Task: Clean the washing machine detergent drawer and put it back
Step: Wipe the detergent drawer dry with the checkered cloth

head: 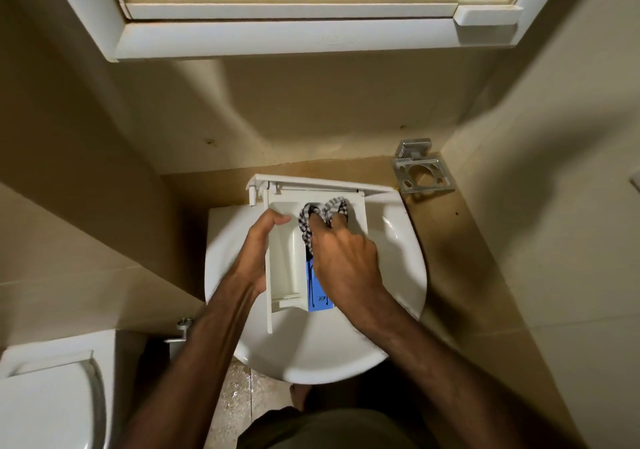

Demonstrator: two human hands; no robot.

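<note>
Two hands: left hand (259, 251) grips the drawer (287, 261) edge, right hand (343, 258) fingers seemingly pinch a checked cloth (311, 220) inside

Both forearms reaching forward, converging. Left hand (258, 253) gripping side wall of detergent drawer (287, 261) — thumb curling over its edge. Right hand (346, 261) turned palm-down, fingers (320, 222) curling round checked cloth (308, 220) — pressing it inside drawer.

White washbasin (398, 275), metal holder (423, 171) on wall, mirror cabinet (294, 38), toilet lid (45, 410)
</note>
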